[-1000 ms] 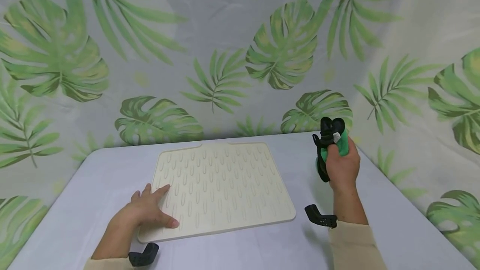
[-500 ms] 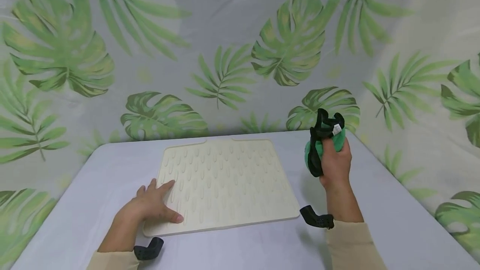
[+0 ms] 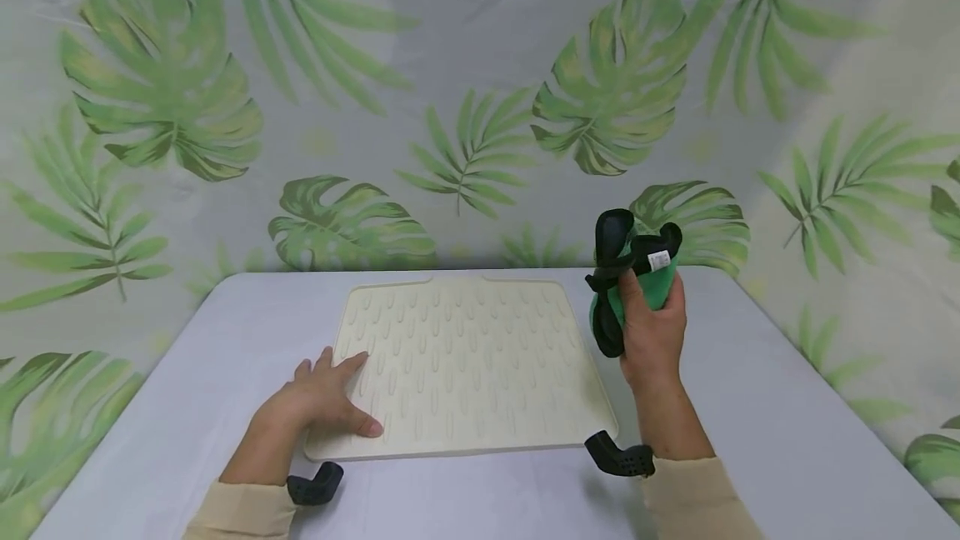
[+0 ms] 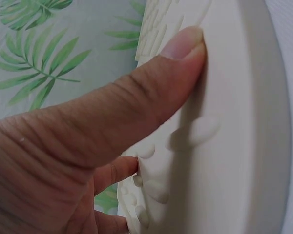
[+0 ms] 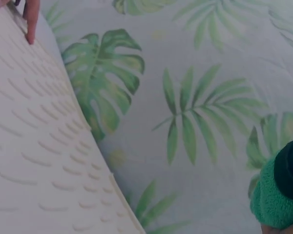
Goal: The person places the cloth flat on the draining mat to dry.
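A cream rectangular mat (image 3: 465, 357) with rows of raised oval ridges lies on the white-covered table. Spread over its front left corner is my left hand (image 3: 326, 397), fingers apart. The left wrist view shows that thumb (image 4: 156, 83) resting on the ridged surface. Beyond the mat's right edge, raised above the table, my right hand (image 3: 652, 327) grips a fuzzy green thing (image 3: 660, 286) with black rounded parts and a small white tag. Its green towelling side (image 5: 276, 197) appears at the right wrist view's lower right. What it is, I cannot tell.
Behind the table (image 3: 750, 373) hangs a pale curtain (image 3: 480, 65) printed with green leaves. It runs along the right side too. A black camera mount sits at the left wrist (image 3: 317, 483), and another at the right wrist (image 3: 618, 454).
My right hand has moved left, closer to the mat, and the green and black thing has turned in its grip. The left hand stays on the mat's corner. The head view has shifted right.
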Action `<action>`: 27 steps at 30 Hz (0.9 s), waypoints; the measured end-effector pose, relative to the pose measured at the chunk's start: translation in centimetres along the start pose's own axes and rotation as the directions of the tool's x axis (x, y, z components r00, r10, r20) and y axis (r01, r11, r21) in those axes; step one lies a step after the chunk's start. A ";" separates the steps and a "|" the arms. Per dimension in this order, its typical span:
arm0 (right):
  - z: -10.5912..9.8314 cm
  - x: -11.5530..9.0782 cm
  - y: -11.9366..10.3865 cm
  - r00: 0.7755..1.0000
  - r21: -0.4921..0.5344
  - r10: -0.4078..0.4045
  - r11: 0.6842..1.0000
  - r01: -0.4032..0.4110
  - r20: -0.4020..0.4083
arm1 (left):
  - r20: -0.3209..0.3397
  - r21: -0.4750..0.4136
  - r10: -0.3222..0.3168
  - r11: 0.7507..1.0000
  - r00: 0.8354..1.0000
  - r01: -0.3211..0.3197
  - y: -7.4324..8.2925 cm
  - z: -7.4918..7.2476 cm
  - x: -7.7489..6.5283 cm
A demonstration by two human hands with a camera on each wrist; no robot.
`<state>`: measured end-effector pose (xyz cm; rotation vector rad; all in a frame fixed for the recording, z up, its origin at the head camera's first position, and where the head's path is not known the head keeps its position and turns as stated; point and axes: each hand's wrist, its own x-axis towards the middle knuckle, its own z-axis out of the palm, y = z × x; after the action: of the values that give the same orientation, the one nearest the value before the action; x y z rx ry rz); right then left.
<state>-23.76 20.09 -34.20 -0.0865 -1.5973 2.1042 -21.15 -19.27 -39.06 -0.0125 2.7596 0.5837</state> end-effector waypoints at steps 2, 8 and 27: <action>0.4 -0.3 -0.1 0.999 0.005 0.024 1.000 -0.024 0.041 | -0.001 -0.003 0.000 1.000 1.000 0.000 0.0 -0.1 0.0; 0.8 -1.3 -0.7 0.969 -0.136 0.130 0.985 -0.103 0.210 | 0.002 -0.010 0.003 1.000 1.000 -0.003 0.1 0.0 0.2; 4.6 -3.3 1.5 0.983 -0.151 0.048 0.988 -0.022 0.176 | -0.025 -0.028 -0.016 0.999 1.000 0.016 -0.4 0.3 0.1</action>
<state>-22.99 14.33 -34.94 0.0259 -1.8704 2.0662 -21.15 -19.48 -39.51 -0.0486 2.7728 0.6215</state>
